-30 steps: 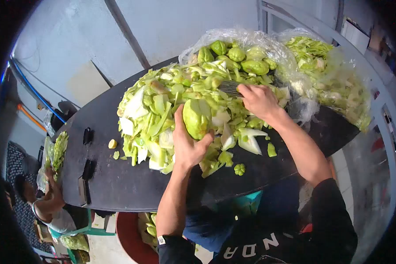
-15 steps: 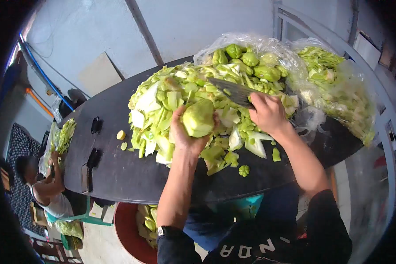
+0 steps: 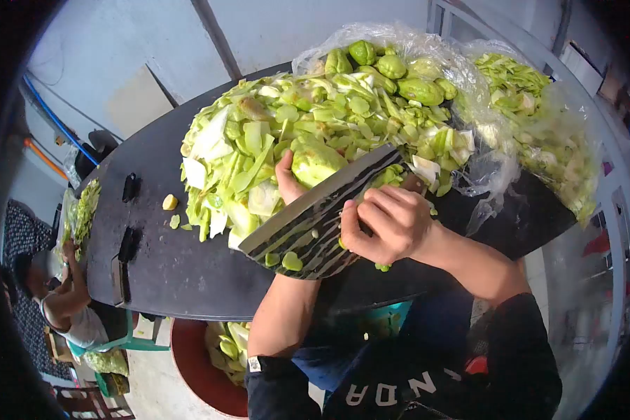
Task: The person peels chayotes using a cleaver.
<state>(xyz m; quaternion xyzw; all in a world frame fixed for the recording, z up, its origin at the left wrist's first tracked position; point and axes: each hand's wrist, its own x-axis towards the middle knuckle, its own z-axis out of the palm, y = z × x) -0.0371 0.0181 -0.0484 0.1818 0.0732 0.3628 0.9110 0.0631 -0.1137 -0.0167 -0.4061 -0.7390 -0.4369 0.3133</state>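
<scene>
My left hand (image 3: 288, 178) holds a light green chayote (image 3: 315, 161) over the front of a heap of cut peelings (image 3: 259, 147); the blade hides most of its fingers. My right hand (image 3: 387, 222) is closed round the handle of a wide cleaver (image 3: 315, 224). Its broad, dark-streaked blade slants across in front of the chayote, with small green bits stuck on it. Whether the edge touches the chayote cannot be made out.
Whole chayotes (image 3: 392, 66) lie in clear plastic behind the heap on the dark table (image 3: 182, 259). A plastic bag of peelings (image 3: 546, 154) is at right. A red tub (image 3: 196, 371) stands below. Another person (image 3: 70, 301) sits at left, near greens.
The cleaver has swung from the heap down to the left, its flat side now facing the camera, in front of my left hand and the chayote. My right hand has moved lower.
</scene>
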